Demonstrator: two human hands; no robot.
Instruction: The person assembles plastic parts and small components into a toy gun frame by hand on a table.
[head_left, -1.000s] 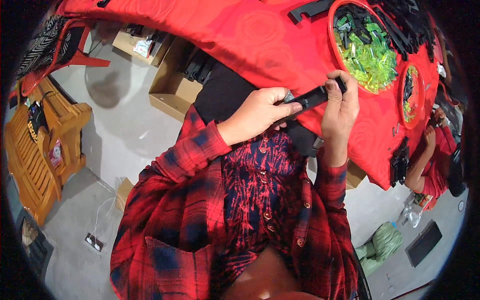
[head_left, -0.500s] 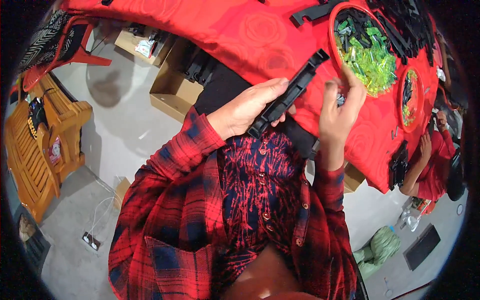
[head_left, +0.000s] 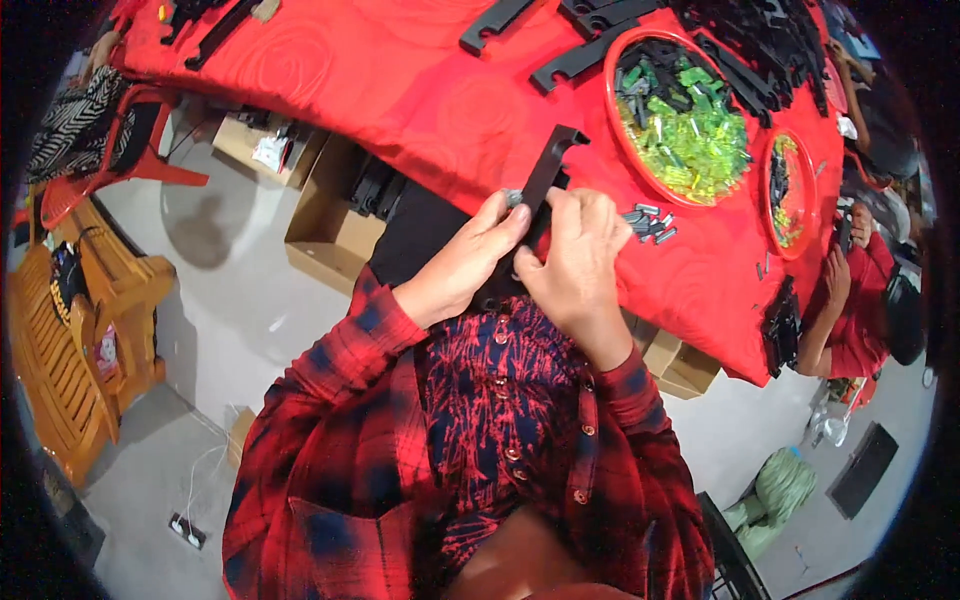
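A long black plastic bar [head_left: 547,165] with a hooked end is held up at a slant over the table's near edge. My left hand [head_left: 468,252] is closed round its lower part, thumb along the side. A small greyish piece [head_left: 514,198] shows by that thumb. My right hand [head_left: 582,262] is closed against the bar's other side, its curled fingers hiding part of it. Whether those fingers also hold a small piece cannot be seen. Several small silvery cylinders [head_left: 655,224] lie on the red tablecloth [head_left: 480,105] just right of my right hand.
A red basket [head_left: 612,108] of green, yellow and black pieces stands ahead right, beside a smaller red basket [head_left: 770,205]. More black bars [head_left: 590,58] lie beyond. Cardboard boxes [head_left: 318,235] sit under the table. At right, a person in red [head_left: 862,310] works.
The bar has turned so a smooth face and its hooked end show. My right hand has come from above the tablecloth onto the bar. The view has shifted.
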